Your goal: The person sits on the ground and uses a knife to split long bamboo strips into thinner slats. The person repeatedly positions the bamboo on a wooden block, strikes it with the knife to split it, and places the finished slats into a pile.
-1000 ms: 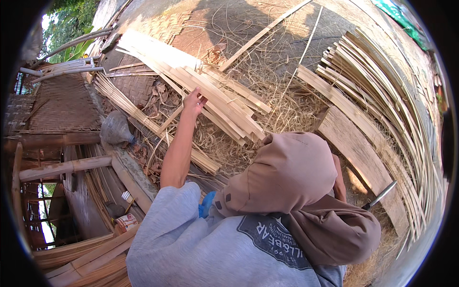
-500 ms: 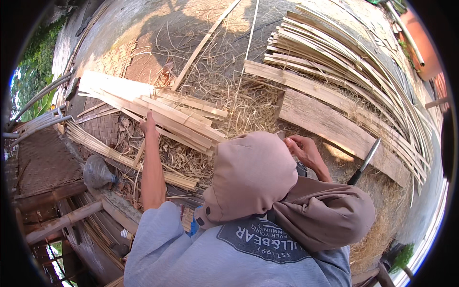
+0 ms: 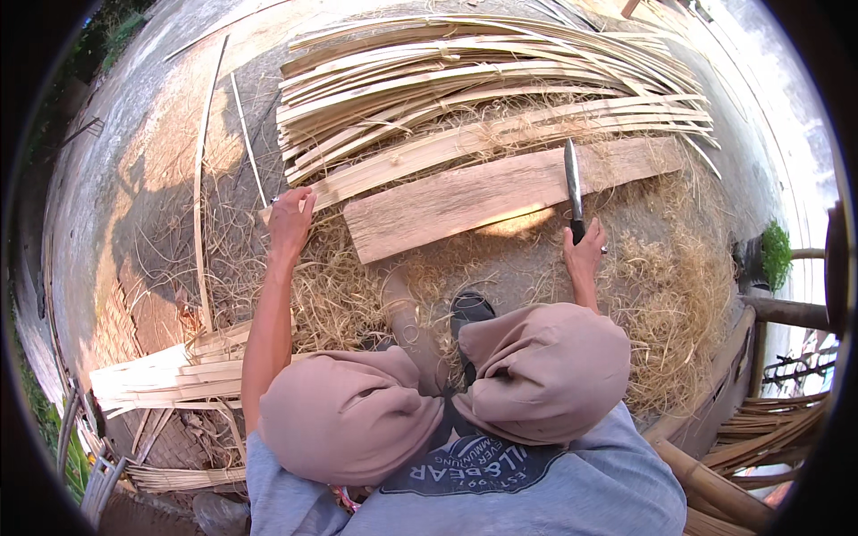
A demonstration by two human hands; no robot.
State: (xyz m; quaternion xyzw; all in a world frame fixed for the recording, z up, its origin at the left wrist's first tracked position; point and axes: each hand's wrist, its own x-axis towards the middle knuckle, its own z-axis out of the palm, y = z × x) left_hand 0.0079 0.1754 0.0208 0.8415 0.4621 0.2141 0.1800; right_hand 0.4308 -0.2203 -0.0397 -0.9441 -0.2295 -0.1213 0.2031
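My left hand is closed over the near-left end of a long, pale bamboo strip, whose tip pokes out past my fingers. The strip runs right, along the front of a stack of similar strips. My right hand has its fingers around the end of the black handle of a knife. Its long steel blade points away from me and lies across a flat wooden plank.
Curled bamboo shavings cover much of the ground. Split slats lie in a bundle at lower left. A long narrow slat rests at left. My covered knees are close in front. A bamboo pole is at lower right.
My view has turned right. My left hand has left the slat bundle and taken the end of a long strip. My right hand has moved from beside my knee to the knife handle.
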